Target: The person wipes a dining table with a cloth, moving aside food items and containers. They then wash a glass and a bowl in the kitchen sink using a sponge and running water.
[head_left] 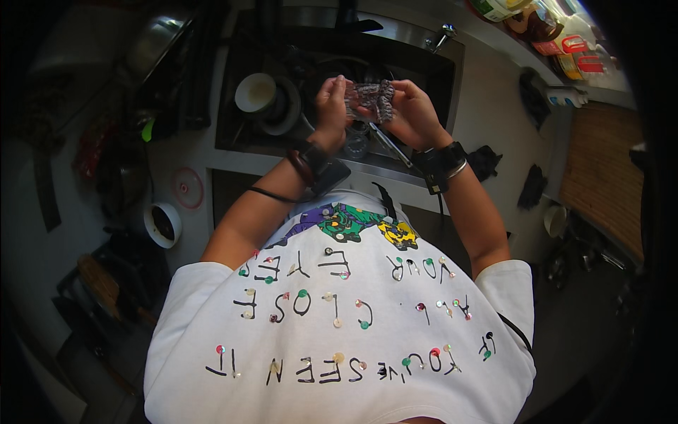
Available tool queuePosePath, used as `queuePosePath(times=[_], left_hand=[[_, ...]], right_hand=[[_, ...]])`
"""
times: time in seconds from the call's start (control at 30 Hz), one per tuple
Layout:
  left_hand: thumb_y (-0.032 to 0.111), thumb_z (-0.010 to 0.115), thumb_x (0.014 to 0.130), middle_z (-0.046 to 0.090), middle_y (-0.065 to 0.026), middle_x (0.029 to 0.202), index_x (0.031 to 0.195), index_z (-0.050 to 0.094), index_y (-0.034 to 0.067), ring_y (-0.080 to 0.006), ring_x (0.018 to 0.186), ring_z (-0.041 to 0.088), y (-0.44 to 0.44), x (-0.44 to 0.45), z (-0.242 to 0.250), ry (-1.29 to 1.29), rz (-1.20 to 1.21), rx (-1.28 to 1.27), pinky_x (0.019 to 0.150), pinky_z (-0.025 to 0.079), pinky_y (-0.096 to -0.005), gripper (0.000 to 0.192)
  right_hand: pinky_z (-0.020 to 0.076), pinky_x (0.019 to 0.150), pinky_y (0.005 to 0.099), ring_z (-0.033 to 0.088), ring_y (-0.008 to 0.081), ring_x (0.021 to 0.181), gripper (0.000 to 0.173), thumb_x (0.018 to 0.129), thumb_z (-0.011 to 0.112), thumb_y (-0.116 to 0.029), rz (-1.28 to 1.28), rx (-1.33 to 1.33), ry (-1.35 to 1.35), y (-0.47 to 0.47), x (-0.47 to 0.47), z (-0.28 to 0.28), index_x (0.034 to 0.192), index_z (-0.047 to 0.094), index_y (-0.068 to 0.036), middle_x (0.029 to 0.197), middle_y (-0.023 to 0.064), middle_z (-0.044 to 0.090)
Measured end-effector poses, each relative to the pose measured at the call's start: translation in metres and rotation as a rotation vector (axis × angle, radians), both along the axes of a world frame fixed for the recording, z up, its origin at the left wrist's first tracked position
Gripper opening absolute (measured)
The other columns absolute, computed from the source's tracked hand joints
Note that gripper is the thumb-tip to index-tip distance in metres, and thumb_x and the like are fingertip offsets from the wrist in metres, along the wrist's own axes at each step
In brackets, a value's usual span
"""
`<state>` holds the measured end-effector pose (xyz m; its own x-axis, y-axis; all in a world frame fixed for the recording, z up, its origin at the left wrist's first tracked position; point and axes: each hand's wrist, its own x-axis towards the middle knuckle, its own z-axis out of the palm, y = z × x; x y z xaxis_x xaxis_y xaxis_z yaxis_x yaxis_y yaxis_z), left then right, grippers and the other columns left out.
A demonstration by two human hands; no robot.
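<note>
Over the sink [460, 69], my left hand [332, 108] holds a clear, see-through vessel [350, 108], glass or plastic. My right hand [418, 114] grips a brownish-grey, coarse-textured scrubbing cloth [382, 100] that lies against the vessel. Just below both hands, a long shiny metal utensil [391, 144] slants over the sink's front edge. A small clear round dish or lid [356, 144] sits beside it. Left of my hands, a white bowl [256, 93] rests tilted above another pale dish [283, 114]. The dark contents deeper in the sink are hard to make out.
A chrome faucet [442, 38] stands at the back right. Jars and bottles [561, 40] line a shelf at upper right, above a wooden board [604, 169]. Dark cloths [483, 161] lie on the right counter. A white bowl [162, 225] with dark contents is at left.
</note>
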<state>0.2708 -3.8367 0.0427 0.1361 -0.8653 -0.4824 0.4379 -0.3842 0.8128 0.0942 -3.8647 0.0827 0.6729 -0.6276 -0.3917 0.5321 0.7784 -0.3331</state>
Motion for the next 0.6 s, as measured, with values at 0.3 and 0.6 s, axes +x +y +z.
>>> queuePosePath(times=[0.3,0.6], left_hand=[[0.038,0.053,0.104,0.066,-0.0042,0.096,0.105,0.061,0.010,-0.0145,0.084,0.066,0.001,0.002,0.009,0.163,0.053,0.064,0.064,0.055,-0.0295,0.029],[0.031,0.051,0.106,0.066,-0.0031,0.095,0.102,0.062,0.008,-0.0116,0.084,0.063,0.007,-0.016,0.009,-0.124,0.060,-0.197,0.075,0.054,-0.0284,0.026]], right_hand=[[0.0585,0.077,0.0338,0.070,0.0214,0.093,0.022,0.084,0.075,-0.010,0.012,-1.266,1.453,0.026,0.008,0.024,0.104,0.068,-0.005,0.100,0.0111,0.071],[0.0543,0.087,0.0304,0.066,0.0165,0.100,0.026,0.096,0.062,-0.019,0.003,-0.212,0.603,0.016,0.010,0.013,0.115,0.069,-0.002,0.106,0.0080,0.070]])
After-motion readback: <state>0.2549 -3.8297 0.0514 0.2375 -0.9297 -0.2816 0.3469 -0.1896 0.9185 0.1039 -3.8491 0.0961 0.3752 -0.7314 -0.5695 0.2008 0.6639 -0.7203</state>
